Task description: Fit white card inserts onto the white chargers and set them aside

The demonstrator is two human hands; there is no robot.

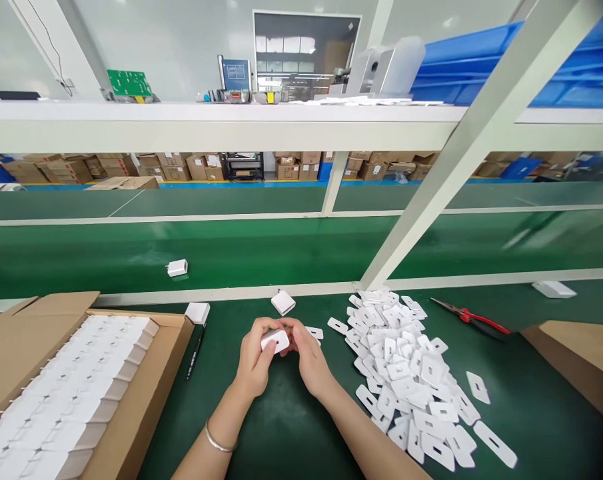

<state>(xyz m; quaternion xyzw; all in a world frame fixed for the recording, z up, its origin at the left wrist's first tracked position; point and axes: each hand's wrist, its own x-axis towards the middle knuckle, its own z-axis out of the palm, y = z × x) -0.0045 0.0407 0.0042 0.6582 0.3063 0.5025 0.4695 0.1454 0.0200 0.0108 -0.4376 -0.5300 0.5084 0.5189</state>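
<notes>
My left hand (254, 360) pinches a white plug charger (276, 341), whose end face with a small dark slot is turned towards me. Curled in from the other side, my right hand (308, 360) has its fingers against the charger's far right edge; the fingertips are partly hidden. Just beyond my hands, another white charger (283, 303) lies on the green bench. A few flat white slotted plates (314, 332) lie beside my right fingers. To the right spreads a large heap of such plates (406, 373).
At left stands an open cardboard box (174, 333) filled with rows of white chargers. A black pen (196, 353) and a white block (198, 313) lie beside it. Red-handled pliers (471, 318) rest at right. One charger (177, 268) sits on the green conveyor (261, 257). A slanted white post (431, 187) rises ahead.
</notes>
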